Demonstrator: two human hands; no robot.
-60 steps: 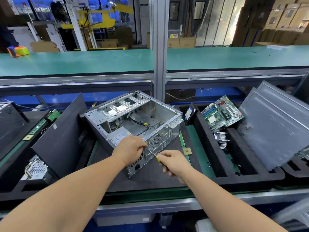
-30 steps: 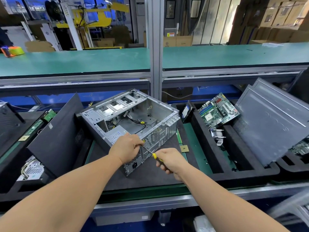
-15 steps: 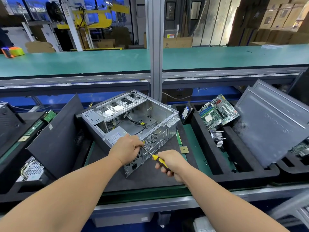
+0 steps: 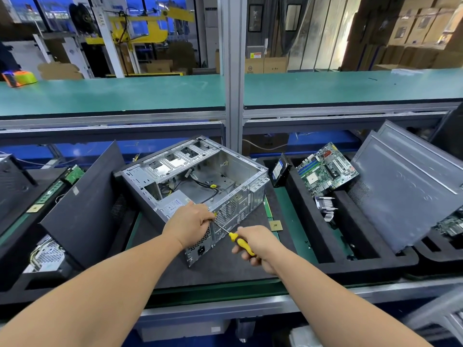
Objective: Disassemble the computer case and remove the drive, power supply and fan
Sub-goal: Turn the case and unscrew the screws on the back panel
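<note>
Two hands work at the near rear corner of the computer case (image 4: 200, 181), which lies on its side, open face up, on a dark foam pad (image 4: 225, 269). The left hand (image 4: 188, 224) curls over the case's rear edge, gripping it and bracing it; its fingertips are hidden behind the metal. The right hand (image 4: 255, 245) is wrapped around the yellow handle of a screwdriver (image 4: 236, 240), whose shaft runs up and left to the rear panel, just beside the left hand's fingers.

Inside the case, the power supply (image 4: 172, 205) sits in the near corner, and the fan grille (image 4: 228, 211) shows on the rear panel to the right of the left hand. Right of the case, a drive (image 4: 280, 170) stands in a foam tray (image 4: 333, 265) beside a motherboard (image 4: 325, 170).

The step looks like loosening a rear-panel screw that holds the power supply. The tip could cam out of the screw head if the shaft stays this oblique, and it would then slide straight toward the bracing fingers. A freed screw could drop into the case among the cables (image 4: 208, 190). If the left hand eases off, the case may skid on the foam.
</note>
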